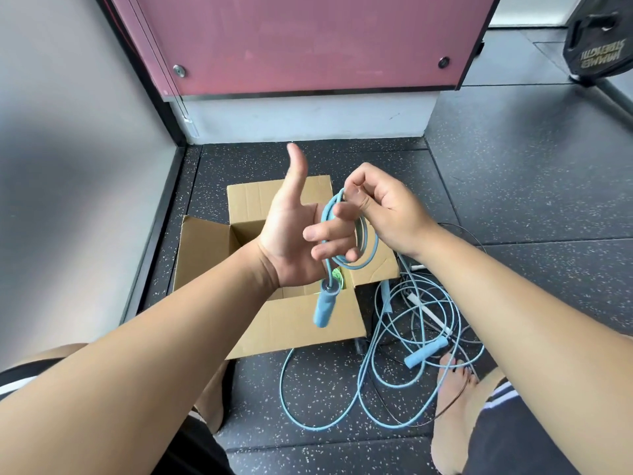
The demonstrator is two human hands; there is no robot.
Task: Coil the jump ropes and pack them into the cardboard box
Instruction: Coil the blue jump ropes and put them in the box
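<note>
A light blue jump rope [368, 234] is looped round the fingers of my left hand [294, 231], whose palm faces up with the thumb raised. One blue handle [323, 308] dangles below that hand. My right hand [380, 204] pinches the rope at the top of the loop. Both hands hover over the open cardboard box [291, 323] on the floor. Something green [337, 277] shows inside the box. The rest of the blue rope [373, 389] lies loose on the floor to the right, with its second blue handle [426, 351].
A black rope [471, 234] and a white-handled rope [430, 311] lie tangled with the blue one. My bare foot [452, 406] rests at the lower right. A pink panel [308, 39] stands behind the box; a black weight plate [599, 46] at the top right.
</note>
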